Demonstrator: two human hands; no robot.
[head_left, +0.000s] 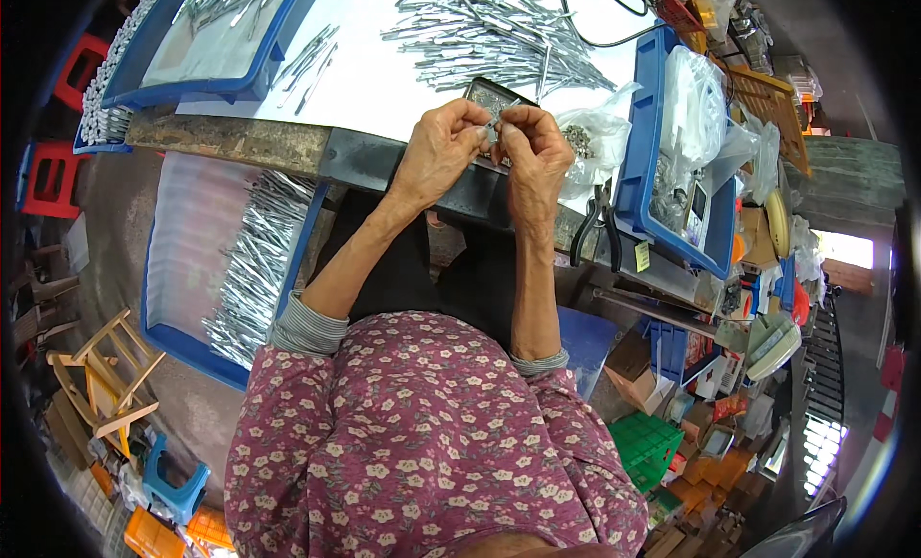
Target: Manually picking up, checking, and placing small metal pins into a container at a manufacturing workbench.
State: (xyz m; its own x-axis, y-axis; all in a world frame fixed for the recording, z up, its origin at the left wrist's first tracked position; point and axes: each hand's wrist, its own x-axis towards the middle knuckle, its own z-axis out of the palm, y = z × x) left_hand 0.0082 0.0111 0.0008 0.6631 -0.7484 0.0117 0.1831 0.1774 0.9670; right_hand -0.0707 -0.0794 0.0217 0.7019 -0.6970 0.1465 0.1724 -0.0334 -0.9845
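Observation:
My left hand (pixel 446 143) and my right hand (pixel 537 153) meet at the table's front edge, fingertips pinched together. Between them is a small grey metal piece (pixel 493 131), too small to name and partly covered by the fingers. Just behind the fingers lies a small dark-rimmed tray (pixel 491 90) with little metal bits in it. A large heap of thin silver metal rods (pixel 489 35) spreads over the white tabletop beyond. Right of my right hand, a clear plastic bag (pixel 600 141) holds small metal parts. Black-handled pliers (pixel 599 227) hang over the table edge.
A blue tray (pixel 641 145) with plastic bags stands at the right. Another blue tray (pixel 251 78) with rods is at the far left, near a few loose rods (pixel 312 69). Below, a blue bin (pixel 197 352) holds many rods. A wooden folding stool (pixel 106 380) stands on the floor.

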